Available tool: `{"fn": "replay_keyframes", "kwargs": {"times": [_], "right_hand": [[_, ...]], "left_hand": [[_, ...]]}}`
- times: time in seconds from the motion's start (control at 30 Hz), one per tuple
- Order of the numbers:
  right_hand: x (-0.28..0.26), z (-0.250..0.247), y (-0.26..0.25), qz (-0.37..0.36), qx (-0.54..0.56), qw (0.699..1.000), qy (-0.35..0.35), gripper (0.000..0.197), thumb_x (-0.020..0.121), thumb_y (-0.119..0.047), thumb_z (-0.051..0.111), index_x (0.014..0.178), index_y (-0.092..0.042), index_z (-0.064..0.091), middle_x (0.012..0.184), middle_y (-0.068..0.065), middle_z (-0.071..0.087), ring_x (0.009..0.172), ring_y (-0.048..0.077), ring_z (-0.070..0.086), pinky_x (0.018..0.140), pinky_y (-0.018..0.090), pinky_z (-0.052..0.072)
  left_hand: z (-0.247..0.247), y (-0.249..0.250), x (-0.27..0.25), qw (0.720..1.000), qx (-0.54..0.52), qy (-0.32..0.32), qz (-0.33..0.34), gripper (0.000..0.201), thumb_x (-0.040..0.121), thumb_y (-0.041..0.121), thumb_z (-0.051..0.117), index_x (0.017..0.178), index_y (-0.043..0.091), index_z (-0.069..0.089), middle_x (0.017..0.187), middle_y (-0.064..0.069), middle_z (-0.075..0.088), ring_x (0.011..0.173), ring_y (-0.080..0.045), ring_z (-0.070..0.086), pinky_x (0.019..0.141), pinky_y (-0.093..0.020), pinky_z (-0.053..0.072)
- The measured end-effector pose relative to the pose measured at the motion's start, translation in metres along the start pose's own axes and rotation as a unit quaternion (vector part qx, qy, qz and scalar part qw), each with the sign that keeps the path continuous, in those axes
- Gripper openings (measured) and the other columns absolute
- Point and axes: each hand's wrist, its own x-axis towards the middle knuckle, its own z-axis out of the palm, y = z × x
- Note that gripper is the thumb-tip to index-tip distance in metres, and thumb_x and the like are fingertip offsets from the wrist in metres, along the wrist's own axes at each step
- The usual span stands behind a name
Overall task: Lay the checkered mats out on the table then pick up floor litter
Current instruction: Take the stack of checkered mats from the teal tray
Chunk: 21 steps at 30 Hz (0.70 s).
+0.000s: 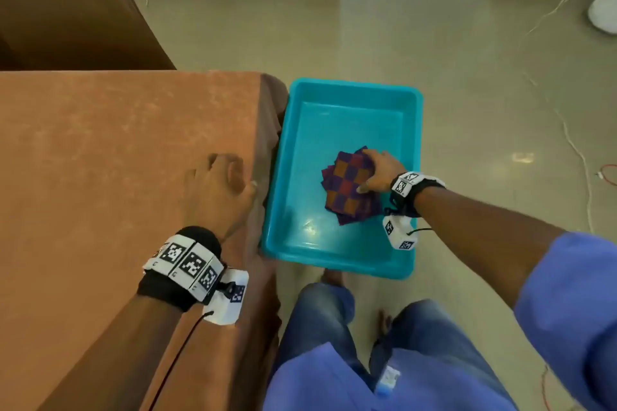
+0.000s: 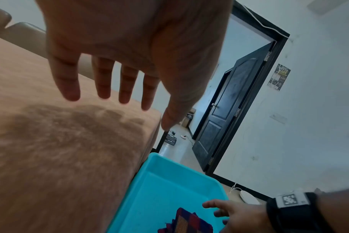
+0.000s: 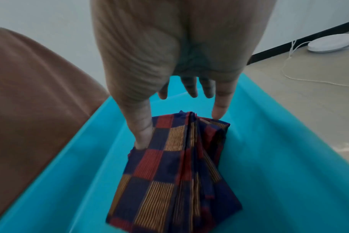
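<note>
A stack of checkered mats (image 1: 347, 187), in purple, red and orange squares, lies in a teal tray (image 1: 354, 85) on the floor beside the table (image 1: 117, 143). My right hand (image 1: 365, 172) reaches down into the tray and grips the stack. In the right wrist view its thumb (image 3: 141, 134) is tucked at the left edge of the mats (image 3: 159, 181), the little finger touches the far corner, and the cloth bunches into a ridge between them. My left hand (image 1: 217, 177) hovers just over the table's right edge, its fingers (image 2: 127, 88) straight and holding nothing.
An orange-brown cloth covers the table and drapes over its edge next to the tray. A brown chair (image 1: 66, 10) stands behind the table. White cables and a white round device (image 1: 604, 10) lie on the floor at far right. A dark door (image 2: 225, 110) stands open.
</note>
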Motion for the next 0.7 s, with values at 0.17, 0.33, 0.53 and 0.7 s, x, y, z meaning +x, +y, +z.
{"fn": "replay_keyframes", "kwargs": {"times": [0.17,0.33,0.53,0.7], "right_hand": [[0.043,0.014,0.010,0.131,0.039,0.991,-0.001,0.141,0.051,-0.048,0.092,0.153,-0.028,-0.003,0.146,0.021,0.038,0.131,0.043,0.042,0.106,0.052,0.041],[0.049,0.033,0.017,0.174,0.062,0.982,-0.027,0.094,0.051,-0.047,0.091,0.127,-0.010,0.049,0.115,0.011,0.064,0.097,0.031,0.062,0.075,0.035,0.051],[0.044,0.030,0.006,0.168,0.109,0.977,-0.068,0.038,0.052,-0.039,0.088,0.080,-0.018,0.072,0.082,0.002,0.070,0.073,0.022,0.065,0.065,0.030,0.055],[0.038,0.037,-0.005,0.087,0.155,0.979,-0.096,0.019,0.066,-0.021,0.079,0.085,-0.023,0.074,0.084,0.000,0.071,0.083,0.022,0.066,0.075,0.032,0.055]], "left_hand": [[0.008,-0.011,0.024,1.000,0.027,-0.001,0.013,0.048,0.078,0.035,0.071,0.123,0.024,0.057,0.130,-0.003,0.049,0.116,-0.032,0.046,0.095,-0.043,0.041],[0.010,-0.011,0.032,0.999,0.042,0.007,0.021,0.046,0.077,0.029,0.073,0.122,0.023,0.061,0.125,-0.001,0.054,0.111,-0.031,0.052,0.091,-0.038,0.042],[0.011,-0.001,0.035,0.998,0.057,0.010,0.013,0.045,0.076,0.020,0.074,0.119,0.019,0.063,0.123,-0.002,0.056,0.106,-0.032,0.054,0.088,-0.040,0.045],[0.013,0.003,0.032,0.998,0.059,0.021,0.006,0.043,0.077,0.017,0.072,0.119,0.017,0.063,0.124,-0.003,0.056,0.108,-0.031,0.053,0.091,-0.039,0.044]]}}
